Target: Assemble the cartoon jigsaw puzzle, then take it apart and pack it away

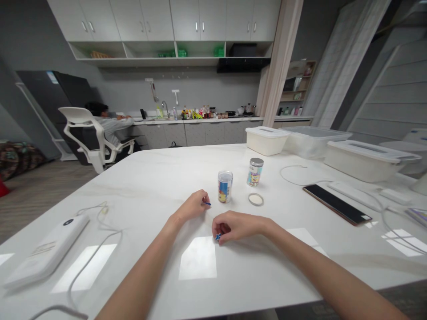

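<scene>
My left hand (196,204) rests low over the white table, its fingers closed on a small flat blue piece (207,203). Nearer to me, my right hand (231,226) pinches a small blue-and-white piece (218,237) with knobbed edges like a jigsaw piece. Just beyond the hands stands a clear jar (225,186) with a colourful cartoon label and no lid on it. Behind it to the right is a similar jar (255,172) topped by a silver lid. A round, silver-rimmed lid (255,199) lies flat beside the clear jar.
Lidded plastic bins (267,141) line the table's far right. A dark phone-like slab (335,204), a white power strip (353,195) and cables lie on the right. At left is a white power bank (48,251) with a cable. A person (111,126) sits beyond the table.
</scene>
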`<state>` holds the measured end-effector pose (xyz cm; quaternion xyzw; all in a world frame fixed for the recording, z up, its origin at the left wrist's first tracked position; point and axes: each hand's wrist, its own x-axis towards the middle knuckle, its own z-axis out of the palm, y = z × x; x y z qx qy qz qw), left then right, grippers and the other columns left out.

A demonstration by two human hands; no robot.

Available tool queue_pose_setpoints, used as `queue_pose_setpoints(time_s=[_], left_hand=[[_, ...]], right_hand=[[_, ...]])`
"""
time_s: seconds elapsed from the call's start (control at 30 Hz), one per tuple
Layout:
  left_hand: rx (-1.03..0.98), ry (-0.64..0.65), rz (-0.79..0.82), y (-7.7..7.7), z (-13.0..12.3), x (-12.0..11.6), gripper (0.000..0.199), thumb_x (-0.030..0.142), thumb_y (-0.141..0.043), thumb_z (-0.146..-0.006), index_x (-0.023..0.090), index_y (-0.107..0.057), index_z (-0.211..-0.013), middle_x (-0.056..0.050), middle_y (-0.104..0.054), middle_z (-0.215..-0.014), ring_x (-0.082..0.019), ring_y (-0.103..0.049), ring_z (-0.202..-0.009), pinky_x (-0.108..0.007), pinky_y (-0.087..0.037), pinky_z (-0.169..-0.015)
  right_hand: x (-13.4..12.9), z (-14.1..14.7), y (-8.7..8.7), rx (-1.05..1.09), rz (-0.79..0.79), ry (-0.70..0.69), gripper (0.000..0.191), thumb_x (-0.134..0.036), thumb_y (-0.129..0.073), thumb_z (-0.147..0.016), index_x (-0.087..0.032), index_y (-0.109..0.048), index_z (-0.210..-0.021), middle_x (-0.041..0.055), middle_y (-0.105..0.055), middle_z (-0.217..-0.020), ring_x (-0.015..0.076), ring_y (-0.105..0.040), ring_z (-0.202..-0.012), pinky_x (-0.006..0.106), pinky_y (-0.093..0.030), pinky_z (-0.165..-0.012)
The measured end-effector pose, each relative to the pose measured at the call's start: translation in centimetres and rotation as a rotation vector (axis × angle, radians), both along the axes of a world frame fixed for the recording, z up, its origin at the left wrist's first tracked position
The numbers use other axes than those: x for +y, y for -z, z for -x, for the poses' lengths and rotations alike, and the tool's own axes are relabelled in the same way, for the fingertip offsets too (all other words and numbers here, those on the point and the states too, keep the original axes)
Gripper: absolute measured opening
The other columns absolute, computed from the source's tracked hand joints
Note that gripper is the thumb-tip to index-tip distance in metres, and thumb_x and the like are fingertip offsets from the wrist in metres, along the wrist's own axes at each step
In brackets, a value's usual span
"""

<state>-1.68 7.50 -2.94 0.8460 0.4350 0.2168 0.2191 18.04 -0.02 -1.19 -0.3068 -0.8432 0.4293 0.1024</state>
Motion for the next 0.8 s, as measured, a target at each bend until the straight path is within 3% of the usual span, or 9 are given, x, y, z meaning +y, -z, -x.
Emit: queue_pose_setpoints(time_s=[0.1, 0.23, 0.3, 0.4, 0.57, 0.67, 0.8], left_hand=[[-0.015, -0.004, 0.001, 0.0, 0.0, 0.0, 0.003, 0.020, -0.060, -0.069, 0.021, -0.057, -0.070, -0.003, -0.060, -0.081, -0.021, -0.060, -0.078, -0.031, -0.047, -0.071], [-0.047, -0.004, 0.004, -0.1, -0.2, -0.2, 0.004, 0.020, -0.061, -0.067, 0.021, -0.057, -0.068, -0.001, -0.058, -0.076, -0.020, -0.059, -0.073, -0.030, -0.047, -0.068], [-0.073, -0.002, 0.011, 0.0, -0.3, -0.3, 0.006, 0.019, -0.061, -0.067, 0.021, -0.058, -0.071, -0.001, -0.060, -0.076, -0.019, -0.060, -0.073, -0.029, -0.048, -0.068], [-0.120, -0.005, 0.009, 0.2, -0.4, -0.4, 0.014, 0.014, -0.061, -0.066, 0.021, -0.057, -0.078, -0.001, -0.062, -0.077, -0.018, -0.061, -0.074, -0.028, -0.048, -0.067], [-0.186, -0.020, -0.038, 0.2, -0.2, -0.2, 0.020, 0.009, -0.060, -0.064, 0.021, -0.055, -0.080, 0.000, -0.061, -0.076, -0.017, -0.060, -0.073, -0.028, -0.048, -0.066], [-0.222, -0.025, -0.070, -0.2, -0.2, -0.3, 0.020, 0.010, -0.060, -0.066, 0.021, -0.054, -0.081, 0.001, -0.061, -0.076, -0.016, -0.061, -0.073, -0.028, -0.048, -0.067], [-0.349, -0.052, -0.149, -1.6, -0.5, -1.3, 0.013, 0.015, -0.058, -0.073, 0.022, -0.053, -0.083, 0.000, -0.064, -0.081, -0.016, -0.062, -0.076, -0.028, -0.049, -0.067]], right_hand=[[0.2, -0.1, -0.7, 0.157, -0.108, 0.099, 0.013, -0.027, -0.069, -0.078, -0.019, -0.063, -0.086, -0.0008, -0.061, -0.079, 0.0110, -0.054, -0.068, 0.023, -0.043, -0.061], [1.6, -1.3, -2.8, 0.442, -0.440, 0.522, 0.016, -0.031, -0.067, -0.079, -0.020, -0.058, -0.085, 0.0000, -0.062, -0.079, 0.0125, -0.055, -0.069, 0.025, -0.044, -0.061], [2.9, -2.2, -4.2, 0.443, -0.614, 0.696, 0.016, -0.032, -0.067, -0.079, -0.020, -0.058, -0.086, 0.0002, -0.062, -0.079, 0.0133, -0.056, -0.069, 0.025, -0.043, -0.061], [5.3, -3.0, -6.1, 0.207, -0.753, 0.709, 0.007, -0.025, -0.064, -0.079, -0.019, -0.062, -0.077, 0.0001, -0.065, -0.073, 0.0133, -0.055, -0.065, 0.027, -0.043, -0.063], [7.9, -3.0, -8.1, -0.132, -0.714, 0.571, 0.012, -0.018, -0.060, -0.080, -0.020, -0.072, -0.078, 0.0024, -0.072, -0.081, 0.0149, -0.059, -0.070, 0.027, -0.042, -0.068], [7.8, -3.2, -8.0, -0.097, -0.791, 0.612, 0.016, -0.023, -0.058, -0.082, -0.020, -0.073, -0.087, 0.0039, -0.070, -0.088, 0.0153, -0.059, -0.071, 0.028, -0.043, -0.069], [6.6, -4.3, -5.5, 0.123, -0.933, 0.849, 0.020, -0.025, -0.049, -0.088, -0.018, -0.063, -0.100, 0.0042, -0.061, -0.086, 0.0154, -0.056, -0.069, 0.029, -0.045, -0.072]])
